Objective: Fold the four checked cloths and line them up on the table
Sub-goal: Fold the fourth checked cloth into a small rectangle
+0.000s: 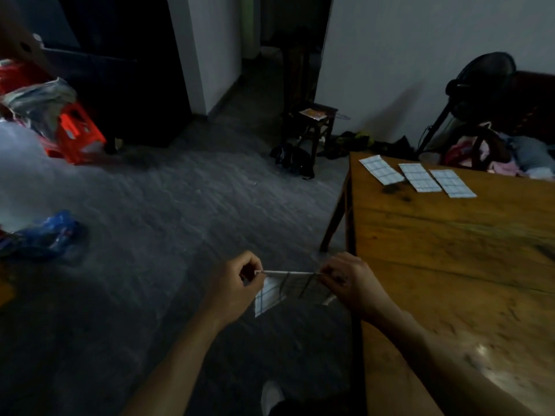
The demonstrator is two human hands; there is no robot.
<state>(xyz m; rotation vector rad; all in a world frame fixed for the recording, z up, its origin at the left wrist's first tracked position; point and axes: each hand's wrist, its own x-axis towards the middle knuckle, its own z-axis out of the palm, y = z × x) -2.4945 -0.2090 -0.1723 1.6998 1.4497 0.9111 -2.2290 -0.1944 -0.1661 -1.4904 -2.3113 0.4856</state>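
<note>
A white cloth with blue checks (pixel 270 294) hangs in the air over the floor, just left of the wooden table (pixel 450 250). My left hand (pixel 240 280) pinches its top left corner and my right hand (pixel 345 280) pinches its top right corner, so the upper edge is stretched flat between them. Three folded checked cloths lie side by side at the table's far end: one on the left (pixel 381 169), one in the middle (pixel 419 177) and one on the right (pixel 452 183).
A small dark stool (pixel 315 127) stands on the grey floor beyond the table. A black fan (pixel 480 82) and a heap of clothes (pixel 504 154) sit behind the table's far edge. Red crates (pixel 75 133) and a blue bag (pixel 48 232) lie on the left.
</note>
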